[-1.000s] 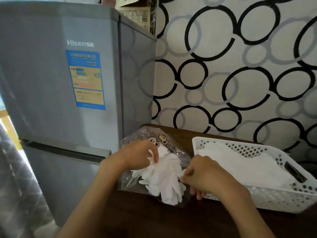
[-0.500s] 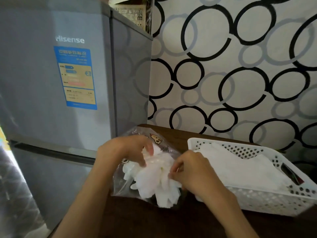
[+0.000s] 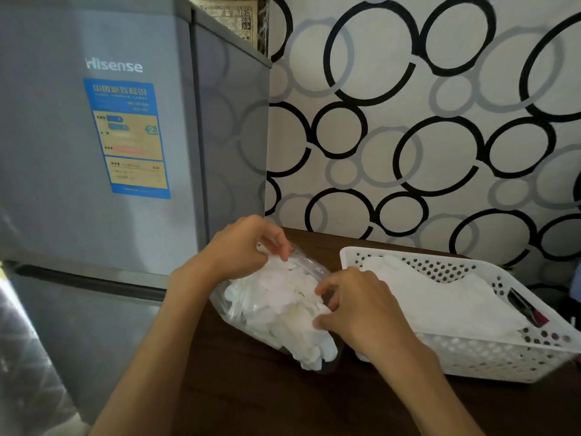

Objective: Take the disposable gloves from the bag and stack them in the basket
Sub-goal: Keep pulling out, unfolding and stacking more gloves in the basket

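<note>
Both hands on bag (image 3: 232, 305); left hand (image 3: 243, 247), right hand (image 3: 358, 305) pinch gloves (image 3: 283, 297)

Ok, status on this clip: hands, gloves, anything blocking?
Left hand pinching bag top; right hand pinching gloves inside. Basket already holds gloves. Nothing blocking.

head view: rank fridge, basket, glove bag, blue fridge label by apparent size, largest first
1. fridge
2. basket
3. glove bag
4. blue fridge label
Bag versus label is close; hands hide part of the bag, and it sits nearer the camera.
</note>
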`<act>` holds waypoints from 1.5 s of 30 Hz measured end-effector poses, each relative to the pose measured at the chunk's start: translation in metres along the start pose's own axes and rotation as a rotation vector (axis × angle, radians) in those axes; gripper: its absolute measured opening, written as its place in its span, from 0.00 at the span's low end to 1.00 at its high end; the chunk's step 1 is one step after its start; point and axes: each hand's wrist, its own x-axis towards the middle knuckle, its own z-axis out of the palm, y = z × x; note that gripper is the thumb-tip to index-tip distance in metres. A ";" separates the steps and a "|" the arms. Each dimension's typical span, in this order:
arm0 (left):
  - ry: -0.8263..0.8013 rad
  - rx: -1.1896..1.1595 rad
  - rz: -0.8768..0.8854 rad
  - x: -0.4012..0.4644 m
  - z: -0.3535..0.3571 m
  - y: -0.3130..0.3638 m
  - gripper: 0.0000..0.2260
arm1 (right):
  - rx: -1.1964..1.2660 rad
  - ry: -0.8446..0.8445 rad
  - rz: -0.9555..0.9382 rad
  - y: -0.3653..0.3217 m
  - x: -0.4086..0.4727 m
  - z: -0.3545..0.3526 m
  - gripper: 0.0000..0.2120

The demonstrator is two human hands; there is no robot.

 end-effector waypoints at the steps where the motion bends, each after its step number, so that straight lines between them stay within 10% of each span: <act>1: -0.006 0.038 0.002 0.000 0.000 0.002 0.26 | -0.025 -0.002 0.002 -0.001 -0.001 0.000 0.18; 9: -0.222 0.165 -0.037 -0.003 0.003 0.018 0.13 | 0.023 0.025 -0.033 0.003 -0.001 -0.014 0.05; 12: -0.382 0.197 -0.027 -0.005 0.010 0.025 0.23 | 0.066 0.087 -0.070 0.001 0.000 -0.014 0.04; 27: -0.144 -0.112 0.191 -0.004 0.001 0.021 0.14 | 0.732 0.078 -0.138 0.000 0.005 -0.020 0.05; 37: -0.264 -0.112 0.163 -0.007 0.004 0.013 0.07 | 0.587 0.100 -0.106 0.003 0.006 -0.005 0.08; 45: -0.058 -0.360 -0.009 -0.046 0.001 0.003 0.11 | -0.121 0.056 -0.080 0.002 -0.023 0.007 0.13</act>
